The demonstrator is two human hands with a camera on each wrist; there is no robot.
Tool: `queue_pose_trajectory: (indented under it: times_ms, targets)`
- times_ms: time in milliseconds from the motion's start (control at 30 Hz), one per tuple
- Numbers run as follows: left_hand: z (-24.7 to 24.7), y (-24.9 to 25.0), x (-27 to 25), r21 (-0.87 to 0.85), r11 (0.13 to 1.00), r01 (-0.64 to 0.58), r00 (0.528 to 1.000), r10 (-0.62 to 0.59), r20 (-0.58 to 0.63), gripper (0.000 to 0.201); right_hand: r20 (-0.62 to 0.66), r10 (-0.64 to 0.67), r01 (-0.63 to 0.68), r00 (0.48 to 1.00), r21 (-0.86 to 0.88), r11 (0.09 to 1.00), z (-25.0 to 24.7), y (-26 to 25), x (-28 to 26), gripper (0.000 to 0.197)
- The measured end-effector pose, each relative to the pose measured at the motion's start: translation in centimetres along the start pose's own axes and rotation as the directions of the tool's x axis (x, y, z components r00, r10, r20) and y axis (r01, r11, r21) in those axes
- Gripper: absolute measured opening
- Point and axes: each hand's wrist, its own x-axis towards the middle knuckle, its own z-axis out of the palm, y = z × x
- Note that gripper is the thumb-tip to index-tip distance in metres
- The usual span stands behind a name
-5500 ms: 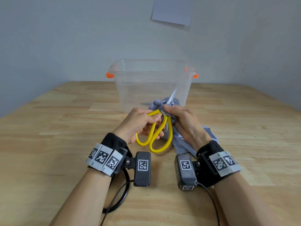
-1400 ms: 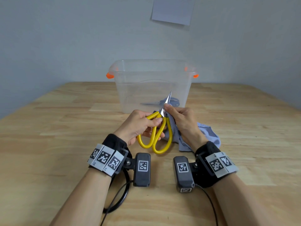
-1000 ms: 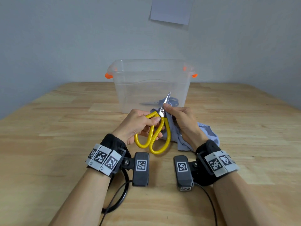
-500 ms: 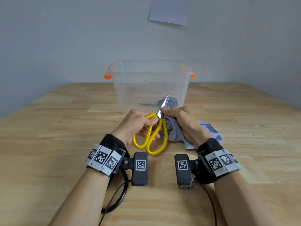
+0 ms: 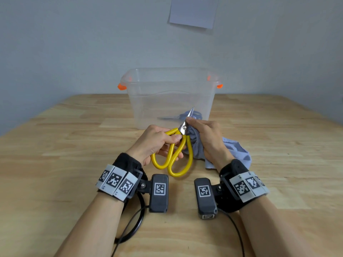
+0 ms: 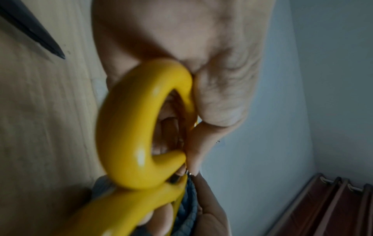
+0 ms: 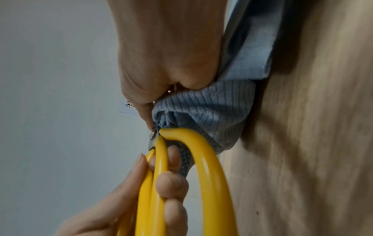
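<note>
L hand (image 5: 156, 140) grips the scissors (image 5: 189, 153) by the yellow handles. Thumb sits on top just behind the pivot, fingers curled under & thru the near loop, as the L wrist view shows close up. Scissors are held just above the table (image 5: 74, 164), betw. the two hands & in front of the tub (image 5: 167, 101). Blades are closed, tips pointing up & away toward the tub, loops toward the person. R hand (image 5: 207, 138) holds a bunched blue-grey cloth (image 5: 235, 147): fingers curled round the wad, w/ fingertips pinching it against the blade right by the pivot. In the R wrist view the ribbed part of the cloth is packed betw. palm & the right-side handle, touching it. Rest of the cloth trails out under the R wrist & lies on the table, off to the right. Tub is clear plastic w/ orange clips at both ends, standing mid-table beyond the hands. Smth bluish shows thru its side, can't tell what. A sheet of paper (image 5: 194, 12) hangs on the wall (image 5: 74, 43) above it. Black cable (image 5: 142, 222) loops on the table by the L forearm.
</note>
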Motion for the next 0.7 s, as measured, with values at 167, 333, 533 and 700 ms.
queue_pose_trajectory:
  times_ms: [167, 333, 533, 700]
  targets:
    - [-0.2, 0.1, 0.0, -0.022, 1.0, 0.015, 0.999, -0.015, -0.035, 0.011, 0.137, 0.155, -0.159, 0.978, 0.018, 0.987, -0.6, -0.9, -0.8, 0.032]
    - [-0.2, 0.2, -0.1, -0.006, 1.0, 0.025, 0.999, -0.025, -0.02, 0.012, 0.192, 0.199, -0.2, 0.961, -0.013, 0.98, -1.0, -1.8, -1.3, 0.028]
    - [-0.2, 0.1, 0.0, -0.005, 1.0, 0.027, 0.999, -0.028, -0.022, 0.012, 0.237, 0.21, -0.215, 0.948, -0.008, 0.977, -0.9, -2.2, -1.8, 0.034]
    - [-0.3, 0.2, 0.2, -0.042, 0.999, 0.029, 0.999, -0.03, -0.036, 0.013, 0.276, 0.311, -0.343, 0.91, 0.077, 0.936, -0.5, -1.7, -1.5, 0.06]
